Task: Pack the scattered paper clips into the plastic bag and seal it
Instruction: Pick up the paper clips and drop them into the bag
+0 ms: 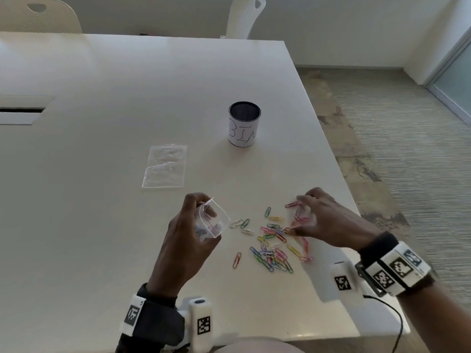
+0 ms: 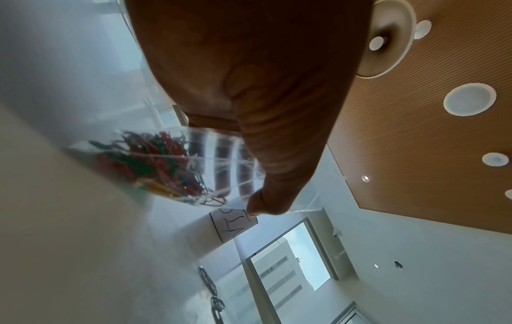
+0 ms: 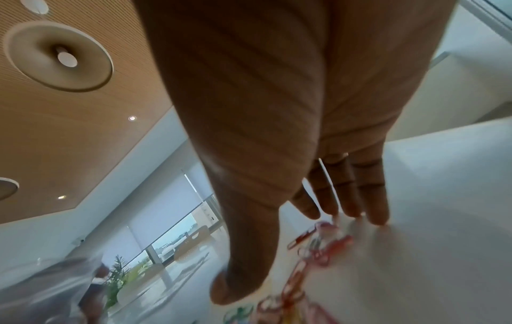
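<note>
My left hand (image 1: 190,225) grips a small clear plastic bag (image 1: 211,220) with its mouth held open, a little above the white table (image 1: 102,225). Through the bag's wall, in the left wrist view, several coloured paper clips (image 2: 155,166) lie bunched inside. Many more coloured paper clips (image 1: 274,247) lie scattered on the table to the right of the bag. My right hand (image 1: 318,217) hovers over their far right part, fingers and thumb spread and tips down at the clips (image 3: 318,245). I cannot tell whether it holds any.
A second clear bag (image 1: 165,166) lies flat on the table beyond my left hand. A mesh cup with a paper label reading BIN (image 1: 244,124) stands further back. The table's right edge (image 1: 339,161) runs close to my right hand. A lone red clip (image 1: 237,260) lies nearest me.
</note>
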Available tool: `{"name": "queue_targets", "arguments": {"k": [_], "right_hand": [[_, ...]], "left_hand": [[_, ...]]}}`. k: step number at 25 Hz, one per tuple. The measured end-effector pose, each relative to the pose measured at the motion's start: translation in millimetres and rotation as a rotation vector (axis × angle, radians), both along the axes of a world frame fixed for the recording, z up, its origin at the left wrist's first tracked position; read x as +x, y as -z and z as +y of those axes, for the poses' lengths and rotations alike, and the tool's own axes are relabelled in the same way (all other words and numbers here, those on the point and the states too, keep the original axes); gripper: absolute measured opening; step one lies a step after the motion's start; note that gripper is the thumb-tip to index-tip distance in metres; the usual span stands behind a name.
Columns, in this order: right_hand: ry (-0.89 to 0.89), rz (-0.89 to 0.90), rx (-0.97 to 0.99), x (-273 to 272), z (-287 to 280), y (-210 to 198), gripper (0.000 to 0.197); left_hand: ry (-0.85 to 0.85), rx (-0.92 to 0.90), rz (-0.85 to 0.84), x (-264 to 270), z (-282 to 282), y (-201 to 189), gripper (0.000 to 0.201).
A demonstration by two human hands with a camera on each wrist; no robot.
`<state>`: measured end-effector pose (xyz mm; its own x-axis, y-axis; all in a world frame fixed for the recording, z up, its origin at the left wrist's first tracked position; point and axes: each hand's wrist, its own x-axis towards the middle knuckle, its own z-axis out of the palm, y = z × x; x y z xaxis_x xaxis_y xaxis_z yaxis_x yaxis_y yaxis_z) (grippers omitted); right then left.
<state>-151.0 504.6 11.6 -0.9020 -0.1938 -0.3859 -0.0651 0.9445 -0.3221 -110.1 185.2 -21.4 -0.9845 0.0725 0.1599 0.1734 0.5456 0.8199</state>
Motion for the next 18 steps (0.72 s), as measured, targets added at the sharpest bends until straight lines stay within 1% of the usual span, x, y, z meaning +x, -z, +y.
{"name": "queue_targets", "arguments": {"k": [3,6,7,9,10,11,12,18], "right_hand": [[-0.035,0.013,-0.098,12.8,-19.0,6.2,0.087],[-0.11,0.012,-0.167,23.6,-37.6,8.4,0.083],[-0.133,0.016,-0.166,26.3,-40.8,8.1,0.086],[-0.179,0.055,-0.09,28.7,-43.8,8.0,0.094],[-0.191,0.079,-0.047,28.9,-44.8,8.6,0.095],[-0.19,0.098,-0.028,29.3,-45.9,9.9,0.091],[-0.184,0.114,-0.033,29.5,-47.6,11.1,0.083],[-0.124,0.212,-0.13,25.4,-62.7,16.1,0.02]], "left_hand": [[0.003,-0.016,-0.011,2.7,1.3,-1.6,0.056],[0.006,-0.015,-0.012,4.8,2.4,-2.7,0.053],[0.01,-0.015,-0.011,5.3,2.9,-3.1,0.053],[0.015,-0.014,-0.013,5.3,2.9,-3.2,0.054],[0.015,-0.014,-0.015,5.3,2.7,-3.5,0.054],[0.014,-0.014,-0.016,5.2,2.5,-3.5,0.054],[0.014,-0.014,-0.016,5.2,2.2,-3.6,0.053],[0.013,-0.012,-0.02,3.1,0.9,-2.1,0.055]]}}
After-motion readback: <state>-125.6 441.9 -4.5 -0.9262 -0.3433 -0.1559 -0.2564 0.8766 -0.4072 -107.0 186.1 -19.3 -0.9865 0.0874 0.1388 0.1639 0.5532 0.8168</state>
